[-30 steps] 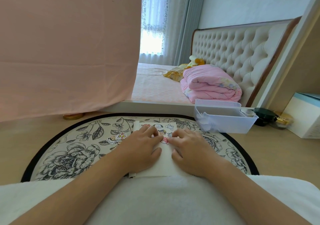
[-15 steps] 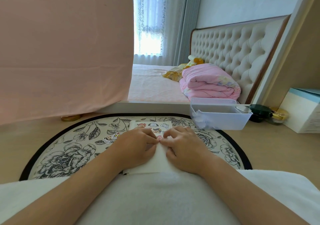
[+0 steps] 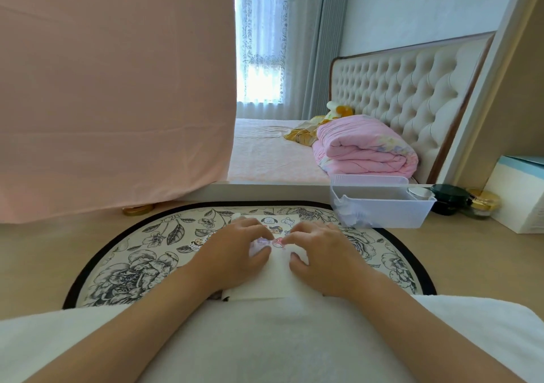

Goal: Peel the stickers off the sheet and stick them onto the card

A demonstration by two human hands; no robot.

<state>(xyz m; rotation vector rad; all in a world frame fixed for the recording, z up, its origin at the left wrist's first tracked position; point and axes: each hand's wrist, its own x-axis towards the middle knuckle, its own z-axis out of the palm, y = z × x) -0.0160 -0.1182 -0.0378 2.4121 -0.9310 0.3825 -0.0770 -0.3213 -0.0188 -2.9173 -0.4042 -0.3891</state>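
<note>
Two hands lie on one white card (image 3: 265,282). The curled fingers of the left hand (image 3: 232,253) and right hand (image 3: 323,253) pinch one pink sticker (image 3: 278,243). Three more stickers (image 3: 266,223) show beyond.

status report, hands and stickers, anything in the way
Left hand, right hand on white card, meeting at pink sticker; pinch or press unclear. More stickers at card's far end. Plastic bin clear of hands.

Floral mat (image 3: 132,265) on counter (image 3: 44,250), clear bin (image 3: 379,215) at its far-right edge. Dark jar (image 3: 449,198), gold jar (image 3: 482,203), white box (image 3: 518,200) right of the bin. Pink cloth (image 3: 117,88) hangs left, gold lid (image 3: 138,209) under it; bed (image 3: 265,159) with pink quilt (image 3: 365,153) behind.
</note>
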